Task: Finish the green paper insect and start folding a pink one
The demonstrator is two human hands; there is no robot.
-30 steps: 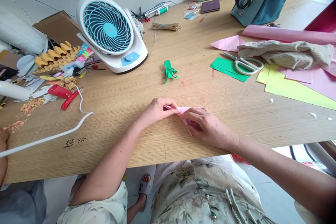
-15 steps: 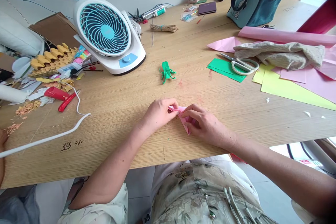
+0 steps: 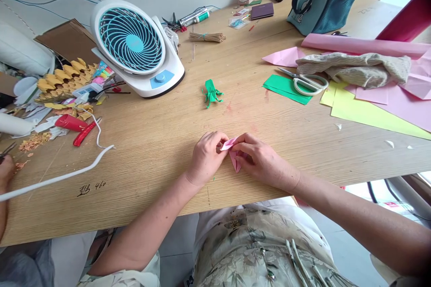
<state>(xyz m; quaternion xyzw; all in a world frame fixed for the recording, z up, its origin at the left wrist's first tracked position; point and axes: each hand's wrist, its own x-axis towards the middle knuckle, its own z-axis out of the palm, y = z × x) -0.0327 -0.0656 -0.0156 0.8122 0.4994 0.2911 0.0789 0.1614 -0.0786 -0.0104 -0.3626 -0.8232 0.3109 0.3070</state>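
Observation:
Between my hands, close to the table's front edge, is a small piece of folded pink paper [image 3: 229, 144]. My left hand [image 3: 209, 154] pinches its left flap between thumb and fingertips. From the other side my right hand [image 3: 261, 159] grips the paper, its fingers covering much of the right part. A pointed lower end of the paper shows below the fingertips. Beyond my hands a small green folded-paper figure [image 3: 212, 93] with thin curled legs sits on the wooden table [image 3: 161, 143].
A white fan [image 3: 134, 45] stands at the back left. Scissors [image 3: 308, 84] lie on green paper [image 3: 283, 87] at right, near yellow sheets [image 3: 370, 116] and a grey cloth [image 3: 363, 69]. A white cable [image 3: 67, 184] crosses the left side. Another person's hand [image 3: 6, 172] is at the far left.
The paper's upper flap has been turned up and now shows a broader pink face. My left hand has shifted slightly and rotated. At the far left, the other person's hand has come further into view.

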